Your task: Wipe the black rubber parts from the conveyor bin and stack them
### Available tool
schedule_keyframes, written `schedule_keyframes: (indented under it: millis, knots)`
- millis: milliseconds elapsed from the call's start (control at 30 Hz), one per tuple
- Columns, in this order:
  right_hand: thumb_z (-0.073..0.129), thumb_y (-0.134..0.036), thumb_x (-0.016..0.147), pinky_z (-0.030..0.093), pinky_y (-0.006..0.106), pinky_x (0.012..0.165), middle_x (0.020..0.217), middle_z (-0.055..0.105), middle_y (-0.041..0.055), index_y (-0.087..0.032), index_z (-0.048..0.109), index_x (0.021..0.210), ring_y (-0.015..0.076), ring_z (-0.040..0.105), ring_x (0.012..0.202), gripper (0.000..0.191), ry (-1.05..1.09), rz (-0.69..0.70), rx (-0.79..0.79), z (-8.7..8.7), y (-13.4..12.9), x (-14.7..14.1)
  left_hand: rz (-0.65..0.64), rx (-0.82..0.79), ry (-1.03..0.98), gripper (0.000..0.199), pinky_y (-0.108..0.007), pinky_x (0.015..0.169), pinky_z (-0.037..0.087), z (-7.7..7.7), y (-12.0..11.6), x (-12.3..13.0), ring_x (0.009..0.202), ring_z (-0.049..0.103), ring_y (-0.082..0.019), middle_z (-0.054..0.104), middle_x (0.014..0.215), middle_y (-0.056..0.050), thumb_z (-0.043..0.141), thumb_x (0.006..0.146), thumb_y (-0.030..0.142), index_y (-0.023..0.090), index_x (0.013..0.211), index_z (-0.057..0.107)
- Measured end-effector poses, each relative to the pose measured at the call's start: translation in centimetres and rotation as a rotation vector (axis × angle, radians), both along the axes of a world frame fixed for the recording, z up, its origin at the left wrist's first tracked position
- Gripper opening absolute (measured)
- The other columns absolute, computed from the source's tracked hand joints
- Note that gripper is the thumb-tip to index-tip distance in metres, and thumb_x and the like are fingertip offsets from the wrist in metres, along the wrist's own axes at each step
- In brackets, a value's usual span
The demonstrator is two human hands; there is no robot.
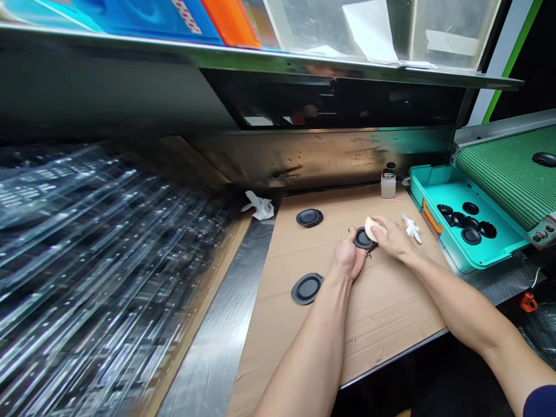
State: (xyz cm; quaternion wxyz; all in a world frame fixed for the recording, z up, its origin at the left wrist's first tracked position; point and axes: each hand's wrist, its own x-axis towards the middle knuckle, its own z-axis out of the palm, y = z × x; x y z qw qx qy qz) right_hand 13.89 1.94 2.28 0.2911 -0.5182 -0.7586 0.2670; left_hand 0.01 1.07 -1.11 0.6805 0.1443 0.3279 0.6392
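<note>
My left hand (346, 255) is closed around the edge of a black round plastic part (362, 238), held just over the cardboard. Pressed against that part's right side is a cream-coloured round pad (372, 228), pinched in the fingers of my right hand (393, 238). To the left, on the cardboard sheet (391, 301), lie a black round part (309, 218) near the back and another black disc (307, 288) beside my left forearm. A crumpled white cloth or tissue (411, 229) rests just right of my right hand.
A teal bin (499, 255) holding several black round parts stands at the right, beside a green conveyor belt (512, 168) carrying one dark part. A small bottle (388, 184) stands at the back. Stacked clear plastic trays (95, 266) fill the left; a metal shelf (304, 66) overhangs.
</note>
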Motion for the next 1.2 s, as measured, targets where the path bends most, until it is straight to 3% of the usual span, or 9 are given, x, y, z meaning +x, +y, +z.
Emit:
schedule_keyframes:
  millis: [100, 267, 367, 467, 600, 933, 1200]
  knots:
    - [0.048, -0.041, 0.103, 0.054, 0.04, 0.093, 0.123, 0.074, 0.0059, -0.035, 0.053, 0.149, 0.0271, 0.07, 0.105, 0.047, -0.257, 0.013, 0.104, -0.3, -0.5, -1.6, -0.013, -0.015, -0.035, 0.042, -0.037, 0.1, 0.057, 0.1, -0.1, -0.1, 0.1, 0.074, -0.022, 0.077, 0.095, -0.014, 0.036, 0.107, 0.03, 0.011, 0.095, 0.071]
    - [0.036, -0.043, 0.107, 0.051, 0.04, 0.087, 0.109, 0.077, 0.0115, -0.028, 0.046, 0.154, 0.0296, 0.072, 0.095, 0.05, -0.461, -0.097, 0.119, 0.0, -0.7, -2.0, 0.038, -0.05, -0.022, 0.041, -0.04, 0.1, 0.058, 0.0, 0.0, -0.2, 0.096, 0.074, -0.021, 0.076, 0.092, -0.013, 0.035, 0.107, 0.027, 0.011, 0.093, 0.07]
    - [0.036, -0.045, 0.107, 0.051, 0.037, 0.084, 0.111, 0.076, 0.0095, -0.03, 0.042, 0.155, 0.0277, 0.072, 0.094, 0.05, -0.492, -0.041, 0.124, -0.1, -0.9, -1.8, 0.03, -0.035, -0.021, 0.04, -0.04, 0.102, 0.056, -0.1, 0.2, -0.1, 0.099, 0.073, -0.022, 0.076, 0.098, -0.016, 0.037, 0.107, 0.027, 0.009, 0.094, 0.07]
    - [0.033, -0.045, 0.108, 0.051, 0.036, 0.083, 0.109, 0.077, 0.0095, -0.027, 0.04, 0.155, 0.0276, 0.072, 0.097, 0.051, -0.498, -0.1, 0.097, -0.3, -0.8, -1.8, 0.06, -0.054, -0.016, 0.039, -0.04, 0.101, 0.056, -0.2, 0.2, -0.1, 0.092, 0.073, -0.02, 0.076, 0.094, -0.013, 0.035, 0.107, 0.025, 0.009, 0.099, 0.069]
    - [0.033, -0.049, 0.108, 0.051, 0.037, 0.084, 0.117, 0.075, 0.009, -0.03, 0.037, 0.156, 0.029, 0.071, 0.103, 0.052, -0.499, -0.015, 0.119, -0.4, -0.7, -1.9, 0.053, -0.055, -0.038, 0.039, -0.037, 0.098, 0.058, 0.0, 0.1, 0.0, 0.084, 0.072, -0.018, 0.075, 0.089, -0.012, 0.035, 0.108, 0.026, 0.009, 0.099, 0.07]
    - [0.03, -0.054, 0.108, 0.05, 0.039, 0.085, 0.106, 0.076, 0.0133, -0.025, 0.039, 0.153, 0.0301, 0.072, 0.096, 0.055, -0.556, -0.138, 0.035, 0.1, -0.7, -2.1, 0.086, -0.089, -0.032, 0.038, -0.035, 0.092, 0.06, 0.0, 0.1, 0.0, 0.083, 0.072, -0.017, 0.076, 0.094, -0.013, 0.035, 0.107, 0.023, 0.007, 0.11, 0.07]
    - [0.034, -0.056, 0.107, 0.051, 0.039, 0.082, 0.106, 0.076, 0.0141, -0.026, 0.03, 0.16, 0.031, 0.072, 0.094, 0.061, -0.532, -0.081, 0.082, -0.2, -1.0, -2.4, 0.087, -0.078, -0.04, 0.037, -0.033, 0.094, 0.059, 0.1, 0.2, 0.0, 0.085, 0.073, -0.018, 0.076, 0.094, -0.013, 0.036, 0.107, 0.023, 0.007, 0.111, 0.069]
